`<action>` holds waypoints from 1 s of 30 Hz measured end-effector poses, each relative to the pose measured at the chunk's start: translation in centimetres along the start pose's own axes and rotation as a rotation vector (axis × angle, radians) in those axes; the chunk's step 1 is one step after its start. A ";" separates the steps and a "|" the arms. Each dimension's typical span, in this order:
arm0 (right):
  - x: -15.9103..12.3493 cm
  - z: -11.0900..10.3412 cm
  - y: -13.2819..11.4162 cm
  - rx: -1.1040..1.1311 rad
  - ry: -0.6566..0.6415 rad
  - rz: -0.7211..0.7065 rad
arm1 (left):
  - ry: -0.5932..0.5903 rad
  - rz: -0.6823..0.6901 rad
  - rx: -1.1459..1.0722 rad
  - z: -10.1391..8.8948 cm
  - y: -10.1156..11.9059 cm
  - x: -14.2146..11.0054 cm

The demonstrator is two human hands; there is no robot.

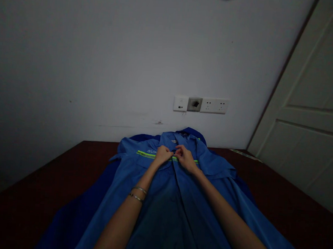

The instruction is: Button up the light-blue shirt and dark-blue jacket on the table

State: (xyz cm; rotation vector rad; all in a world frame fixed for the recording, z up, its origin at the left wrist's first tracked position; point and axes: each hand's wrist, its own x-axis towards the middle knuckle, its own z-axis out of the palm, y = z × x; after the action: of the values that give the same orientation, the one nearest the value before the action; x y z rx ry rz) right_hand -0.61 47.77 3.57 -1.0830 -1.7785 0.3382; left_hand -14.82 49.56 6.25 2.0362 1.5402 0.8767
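A blue work jacket (pixel 157 187) lies spread out with its collar toward the wall. It has a yellow-green stripe and pale lettering across the chest. At the front opening, level with the stripe, my left hand (pixel 163 154) pinches the jacket's edge, its fingers closed. Close beside it, my right hand (pixel 185 159) has its thumb and index finger together on the other front edge. Whether a button sits between the fingertips is too small to make out. Two bracelets (pixel 137 194) circle my left forearm.
Beneath the jacket lies a darker blue garment (pixel 78 213), on a dark reddish-brown table (pixel 88 161). The table meets a pale wall (pixel 108 61) with a row of sockets (pixel 214 105). A white panelled door (pixel 310 129) stands at the right. A thin strip (pixel 246 155) lies near the back edge.
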 end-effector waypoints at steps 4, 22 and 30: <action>0.0 0.0 0.0 -0.032 -0.001 -0.009 | 0.126 0.196 0.129 -0.1 0.7 -0.6; 1.1 -3.1 -0.3 -0.100 -0.144 -0.103 | -0.076 0.353 0.324 0.2 -0.7 -0.4; 1.2 -4.6 -2.6 -0.641 -0.207 -0.280 | -0.073 0.365 0.390 0.2 -0.2 -0.9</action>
State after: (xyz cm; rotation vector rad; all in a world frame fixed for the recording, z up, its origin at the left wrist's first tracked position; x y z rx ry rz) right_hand 1.80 46.16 8.19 -1.2349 -2.2677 -0.3291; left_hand -14.93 48.79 5.76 2.6576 1.4069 0.6502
